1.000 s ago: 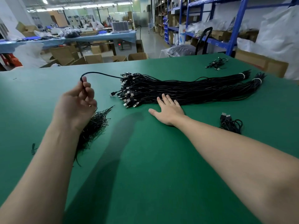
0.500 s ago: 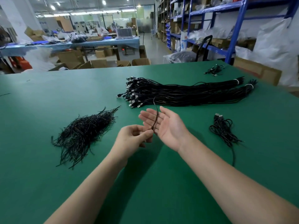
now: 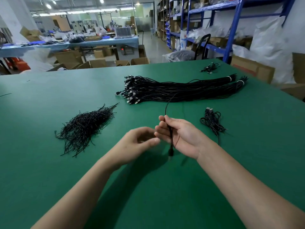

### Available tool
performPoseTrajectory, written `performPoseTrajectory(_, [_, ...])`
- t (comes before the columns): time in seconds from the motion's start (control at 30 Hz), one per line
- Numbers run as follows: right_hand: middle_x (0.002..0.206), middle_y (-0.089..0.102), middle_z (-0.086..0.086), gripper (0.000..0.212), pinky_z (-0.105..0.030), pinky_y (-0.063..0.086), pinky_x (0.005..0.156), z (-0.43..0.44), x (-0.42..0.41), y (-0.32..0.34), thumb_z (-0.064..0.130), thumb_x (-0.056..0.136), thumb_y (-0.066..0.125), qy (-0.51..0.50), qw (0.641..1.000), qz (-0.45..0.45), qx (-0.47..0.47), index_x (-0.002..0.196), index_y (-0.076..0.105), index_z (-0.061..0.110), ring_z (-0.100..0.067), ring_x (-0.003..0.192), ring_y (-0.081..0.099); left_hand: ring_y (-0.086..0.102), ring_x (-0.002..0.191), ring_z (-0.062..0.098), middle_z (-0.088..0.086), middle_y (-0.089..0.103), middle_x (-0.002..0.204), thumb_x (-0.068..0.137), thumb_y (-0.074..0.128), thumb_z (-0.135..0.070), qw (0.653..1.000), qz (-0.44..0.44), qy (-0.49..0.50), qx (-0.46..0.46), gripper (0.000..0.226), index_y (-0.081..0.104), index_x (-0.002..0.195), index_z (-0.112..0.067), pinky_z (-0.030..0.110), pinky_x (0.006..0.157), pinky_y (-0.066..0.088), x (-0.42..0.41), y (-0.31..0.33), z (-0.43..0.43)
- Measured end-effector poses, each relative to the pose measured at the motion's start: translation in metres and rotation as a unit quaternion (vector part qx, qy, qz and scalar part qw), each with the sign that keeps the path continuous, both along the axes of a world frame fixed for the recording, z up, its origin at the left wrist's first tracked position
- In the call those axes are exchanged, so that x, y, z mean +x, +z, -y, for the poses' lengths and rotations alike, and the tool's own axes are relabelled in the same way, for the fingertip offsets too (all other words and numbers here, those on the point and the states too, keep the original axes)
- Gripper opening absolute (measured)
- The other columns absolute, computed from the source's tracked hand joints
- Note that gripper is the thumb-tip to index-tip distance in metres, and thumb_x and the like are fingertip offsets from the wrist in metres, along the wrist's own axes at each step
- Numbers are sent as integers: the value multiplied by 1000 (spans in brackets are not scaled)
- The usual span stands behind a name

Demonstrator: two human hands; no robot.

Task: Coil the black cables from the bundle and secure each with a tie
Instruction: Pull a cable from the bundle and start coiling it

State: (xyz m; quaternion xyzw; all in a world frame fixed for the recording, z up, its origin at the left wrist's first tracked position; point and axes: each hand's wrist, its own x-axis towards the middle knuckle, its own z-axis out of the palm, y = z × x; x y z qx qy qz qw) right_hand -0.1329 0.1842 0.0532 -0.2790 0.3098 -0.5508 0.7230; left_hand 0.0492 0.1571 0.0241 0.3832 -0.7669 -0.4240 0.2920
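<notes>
- As the right hand (image 3: 183, 138) lies palm-up above the green counter (image 3: 49, 171), its grip is loosely closed on one black cable (image 3: 170, 134), whose plug end (image 3: 170, 152) hangs just below the hand.
- The cable's free length rises from the fingers and curves back into the bundle (image 3: 173, 90), which lies across the far part of the counter.
- The left hand (image 3: 140, 141) is blurred, just beside the right fingertips. Its fingers are curled, but I cannot tell whether its grip has anything in it.
- The cable looks thin, light and limp, with a smooth jacket. It will probably droop and spring out of its loops, so the hold belongs near the plug, with each turn pinched where the loops cross.
- The ties (image 3: 85, 126) lie heaped to the left. They seem fine and bendable, easiest drawn out by one end.
- Coiled cables (image 3: 212, 123) rest to the right.
</notes>
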Motion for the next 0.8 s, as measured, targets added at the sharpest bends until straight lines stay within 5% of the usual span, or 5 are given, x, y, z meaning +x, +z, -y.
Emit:
performPoseTrajectory(0.13, [68,70,-5,24,-31,62,65,-23,-8,9,16,106,43,70,995,-59,-39,96,62,4,-19,67,74,53,127,5,-9,50,147,96,62,-5,968,111,0,-224,61,42,150,-26,31,104,47,-2,22,6])
performPoseTrajectory(0.23, [69,70,-6,24,-32,62,67,-39,-10,12,17,105,44,128,986,-94,-56,95,62,4,-21,69,75,42,140,6,-15,37,158,91,61,-2,946,133,-29,-296,71,42,152,-34,27,111,39,-23,30,6])
performPoseTrajectory(0.5, [76,72,-8,27,-34,61,71,-64,-23,27,21,107,42,258,944,-170,-116,95,61,6,-25,76,75,60,119,19,-6,66,131,99,63,-10,920,90,-2,-382,11,73,96,-11,42,96,49,-45,24,13])
performPoseTrajectory(0.63, [76,73,-8,28,-27,59,64,-65,-38,39,22,107,42,304,924,-179,-148,92,62,10,-23,76,75,62,121,17,-5,73,118,102,59,-13,886,93,-29,-454,17,69,89,-8,34,97,51,-37,20,11])
performPoseTrajectory(0.8, [74,73,-4,30,-22,58,57,-50,-34,56,24,99,47,203,960,-98,-169,85,71,13,-18,73,76,58,73,27,5,65,78,110,32,-40,883,51,57,-462,55,65,86,-4,37,66,52,-26,13,-3])
